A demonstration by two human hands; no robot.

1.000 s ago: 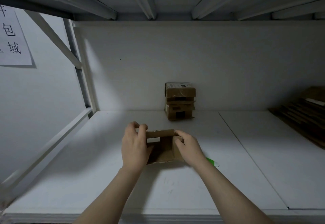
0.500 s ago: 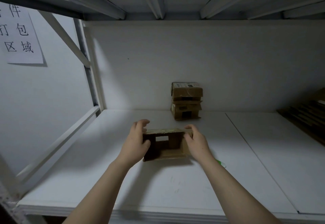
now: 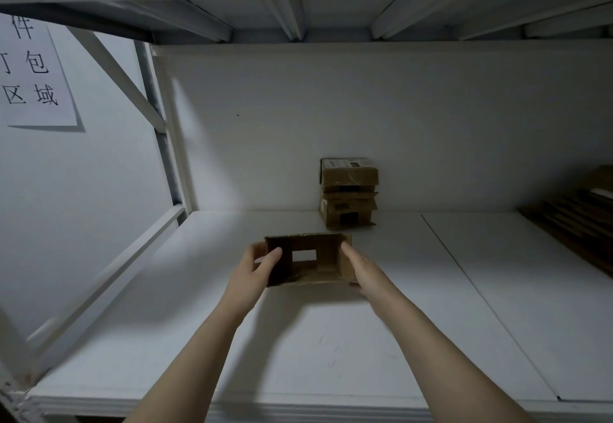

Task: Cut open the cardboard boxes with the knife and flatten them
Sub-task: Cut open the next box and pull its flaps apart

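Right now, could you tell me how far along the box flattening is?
Done: what looks like a pile of flattened cardboard lies at the right. In hand: one opened box, not yet flat, its left wall pinched by the left hand, the right hand flat against its right wall. Left: flatten it, then the two stacked boxes at the back. No knife in view.

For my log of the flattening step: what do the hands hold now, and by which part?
The open cardboard box. The left hand pinches its left wall, thumb inside; the right hand presses flat against its right wall.
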